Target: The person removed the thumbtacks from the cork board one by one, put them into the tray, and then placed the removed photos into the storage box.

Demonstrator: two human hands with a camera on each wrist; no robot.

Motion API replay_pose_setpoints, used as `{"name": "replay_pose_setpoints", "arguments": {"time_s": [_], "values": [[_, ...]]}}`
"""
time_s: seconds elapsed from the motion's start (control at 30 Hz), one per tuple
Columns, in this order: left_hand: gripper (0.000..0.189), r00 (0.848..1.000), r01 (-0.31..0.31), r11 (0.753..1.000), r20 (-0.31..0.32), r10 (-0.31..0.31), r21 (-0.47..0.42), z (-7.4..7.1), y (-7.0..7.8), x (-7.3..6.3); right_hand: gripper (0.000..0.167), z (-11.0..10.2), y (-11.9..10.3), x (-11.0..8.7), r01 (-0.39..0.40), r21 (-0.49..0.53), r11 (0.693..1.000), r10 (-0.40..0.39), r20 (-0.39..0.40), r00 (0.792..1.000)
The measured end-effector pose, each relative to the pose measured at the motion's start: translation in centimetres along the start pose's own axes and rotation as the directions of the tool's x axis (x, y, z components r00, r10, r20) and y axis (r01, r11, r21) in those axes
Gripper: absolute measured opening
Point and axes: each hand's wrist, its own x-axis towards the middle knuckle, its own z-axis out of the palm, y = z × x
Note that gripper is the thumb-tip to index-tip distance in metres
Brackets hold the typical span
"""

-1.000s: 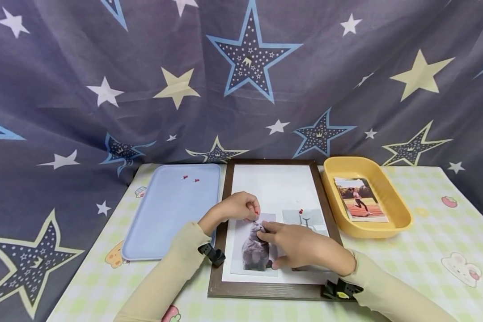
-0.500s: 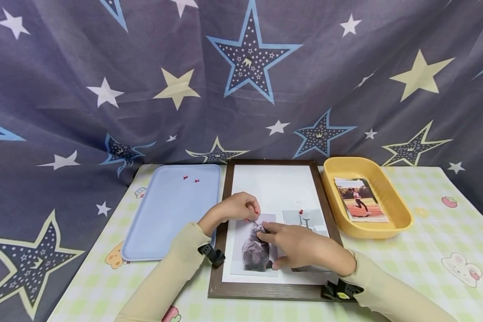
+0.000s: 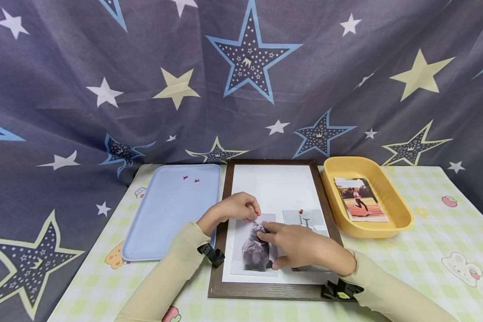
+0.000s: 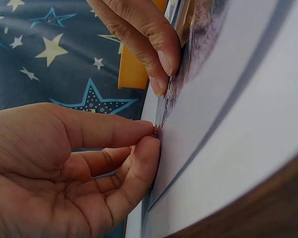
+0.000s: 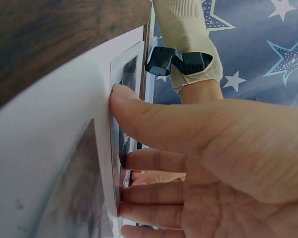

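My left hand [image 3: 234, 207] pinches a red push pin [image 3: 256, 213] between thumb and forefinger at the top edge of a cat photo [image 3: 254, 252]. In the left wrist view the pin is nearly hidden by the fingertips [image 4: 148, 128]. Spread fingers of my right hand [image 3: 306, 245] press the cat photo flat against a white board [image 3: 273, 183] with a brown frame. The right wrist view shows the thumb [image 5: 126, 99] touching the photo's edge. Beside it, a second photo [image 3: 294, 216], held by another red push pin [image 3: 301, 211], lies partly under the right hand.
Left of the board lies a light blue tray [image 3: 165, 214] with two red push pins [image 3: 197, 180]. A yellow bin [image 3: 402, 214] on the right holds a stack of photos [image 3: 360, 201], a runner on top. A star-patterned curtain [image 3: 137, 53] hangs behind the checked tablecloth [image 3: 422, 250].
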Motion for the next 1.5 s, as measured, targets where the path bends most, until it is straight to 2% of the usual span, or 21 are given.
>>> {"name": "replay_pose_setpoints", "arguments": {"time_s": [1.2,1.5], "values": [[0.004,1.000,0.013,1.000,-0.013,-0.013,-0.013,-0.06,-0.21,0.10,0.077,0.03,-0.15,0.09,-0.023,-0.001,1.000,0.023,0.012,1.000],[0.004,1.000,0.000,0.999,-0.011,0.000,-0.033,-0.04,-0.23,0.17,0.077,0.02,-0.10,0.07,-0.024,0.006,1.000,0.024,0.013,1.000]]}}
